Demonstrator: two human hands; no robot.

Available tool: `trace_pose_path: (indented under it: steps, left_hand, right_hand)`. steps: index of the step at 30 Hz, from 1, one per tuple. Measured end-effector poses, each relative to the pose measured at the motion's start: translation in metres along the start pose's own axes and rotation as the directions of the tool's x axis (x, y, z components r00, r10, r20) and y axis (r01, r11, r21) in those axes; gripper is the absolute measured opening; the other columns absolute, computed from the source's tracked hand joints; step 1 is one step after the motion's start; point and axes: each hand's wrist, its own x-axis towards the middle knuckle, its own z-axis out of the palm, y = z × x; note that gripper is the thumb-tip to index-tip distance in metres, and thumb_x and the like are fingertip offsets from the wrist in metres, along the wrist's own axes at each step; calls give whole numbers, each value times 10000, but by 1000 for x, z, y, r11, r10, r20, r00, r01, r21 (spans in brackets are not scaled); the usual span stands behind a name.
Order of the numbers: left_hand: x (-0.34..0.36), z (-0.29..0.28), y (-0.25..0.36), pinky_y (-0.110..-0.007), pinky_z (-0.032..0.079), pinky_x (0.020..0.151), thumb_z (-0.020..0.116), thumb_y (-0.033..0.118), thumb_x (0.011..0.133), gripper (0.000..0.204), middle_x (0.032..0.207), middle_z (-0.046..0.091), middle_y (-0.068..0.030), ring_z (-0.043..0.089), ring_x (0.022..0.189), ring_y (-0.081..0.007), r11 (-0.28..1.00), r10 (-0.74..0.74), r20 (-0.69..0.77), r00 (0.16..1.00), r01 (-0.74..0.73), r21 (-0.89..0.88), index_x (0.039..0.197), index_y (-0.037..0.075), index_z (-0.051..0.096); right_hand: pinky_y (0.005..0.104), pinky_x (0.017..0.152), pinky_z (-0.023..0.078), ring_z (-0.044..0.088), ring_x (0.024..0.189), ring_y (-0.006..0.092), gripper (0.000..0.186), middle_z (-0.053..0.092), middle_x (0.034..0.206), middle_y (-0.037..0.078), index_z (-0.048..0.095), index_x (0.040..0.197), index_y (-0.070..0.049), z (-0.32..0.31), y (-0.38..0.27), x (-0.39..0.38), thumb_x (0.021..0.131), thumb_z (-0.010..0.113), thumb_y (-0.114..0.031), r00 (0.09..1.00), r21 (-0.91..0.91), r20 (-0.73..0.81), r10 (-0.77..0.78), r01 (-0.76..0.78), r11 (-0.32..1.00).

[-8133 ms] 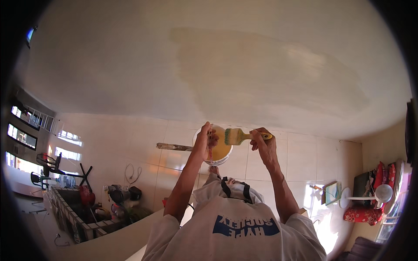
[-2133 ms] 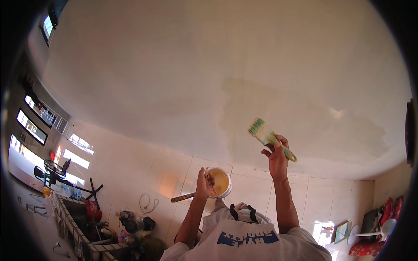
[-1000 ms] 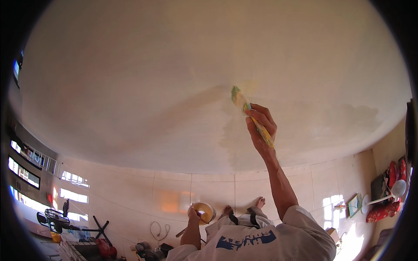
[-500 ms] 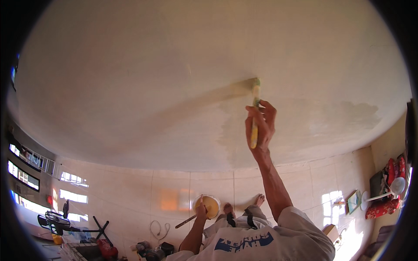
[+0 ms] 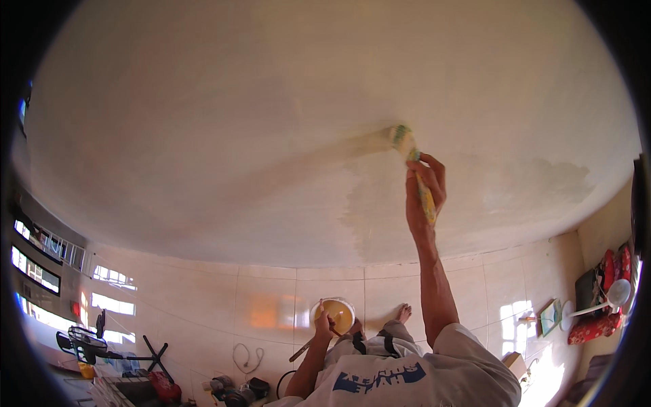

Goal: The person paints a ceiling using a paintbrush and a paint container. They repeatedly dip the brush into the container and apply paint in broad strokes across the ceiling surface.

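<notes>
My right hand (image 5: 426,186) grips a paintbrush (image 5: 405,139) by its yellowish handle, fingers closed round it. The bristle end is against the pale wall (image 5: 271,108), tilted to the left of the hand, and looks smeared by motion. Damp-looking darker patches show on the wall below and to the right of the brush. Lower down, my left hand (image 5: 325,324) is closed at the left rim of a round bucket (image 5: 349,304) with yellowish paint inside. A thin stick (image 5: 298,351) sticks out past my left forearm; its other end is partly hidden.
Pale floor tiles (image 5: 203,292) run along the wall's base, with my bare feet (image 5: 404,312) close by. A looped cord (image 5: 247,358) lies at left. A black fan (image 5: 88,342) and assorted items stand far left. Red patterned cloth (image 5: 593,327) and a white stand (image 5: 617,293) are at right.
My right hand has shifted slightly right, and the brush has tipped so its handle slants right. My left hand and the bucket have moved a little to the right.
</notes>
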Motion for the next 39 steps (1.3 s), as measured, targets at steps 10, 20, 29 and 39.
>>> trace_pose_path:
  steps: [10,20,29,39]
  left_hand:
    - [-5,-6,-22,-317,433,448,553,276,994,155,623,399,21,438,489,-133,987,49,-102,994,-64,-146,1036,159,646]
    - [-8,-23,-20,-368,459,471,606,365,947,294,627,456,-30,509,512,-217,985,88,-216,972,-118,-126,786,141,504]
    - [-26,-16,0,-315,416,457,622,339,936,313,570,427,6,462,466,-160,982,80,-224,971,-116,-151,727,184,449]
    - [-8,-30,-3,-369,463,486,604,411,960,339,637,436,-24,484,515,-204,985,117,-180,977,-137,-102,782,139,506]
  right_hand:
    - [358,624,556,656,949,291,337,606,1230,162,740,1030,-84,58,-12,-23,729,769,65,980,-146,1,-199,197,969]
    - [327,696,548,685,881,195,237,625,1220,147,737,1038,-53,31,-10,-15,861,679,93,993,180,110,-36,15,984]
    - [342,681,559,666,954,238,235,571,1237,150,726,1043,-57,-21,20,-5,874,656,91,974,-271,-164,-158,110,956]
    - [351,630,575,697,912,272,275,622,1189,138,735,997,-105,77,-29,-36,776,747,59,974,48,148,-172,167,985]
